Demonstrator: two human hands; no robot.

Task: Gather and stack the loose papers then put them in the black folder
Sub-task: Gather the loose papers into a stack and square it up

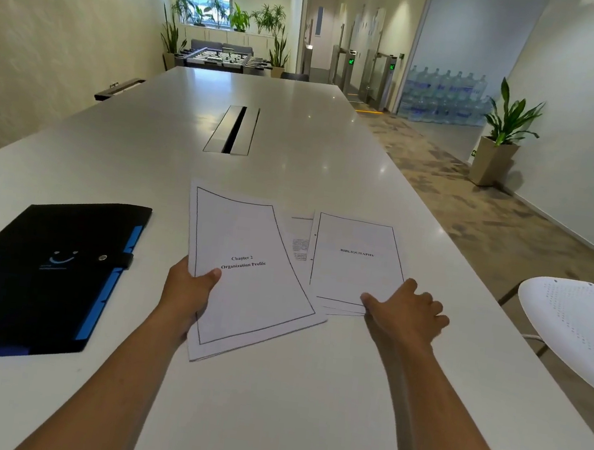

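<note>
My left hand point(188, 292) grips a small stack of white papers point(244, 274) by its left edge, thumb on the top sheet headed "Chapter 2 Organization Profile"; the stack is lifted and tilted above the table. To its right lies a second pile topped by the "BIBLIOGRAPHY" sheet point(354, 262), flat on the white table point(265, 408). My right hand point(404, 312) rests on that pile's near right corner, fingers curled at its edge. Another printed sheet point(300, 240) peeks out between the two piles. The black folder point(38, 275) with blue tabs lies closed at the left, its snap strap fastened.
A cable slot point(233, 130) is set into the table's middle, farther away. A white perforated chair point(578, 326) stands beside the table's right edge. A potted plant point(500, 145) stands by the right wall.
</note>
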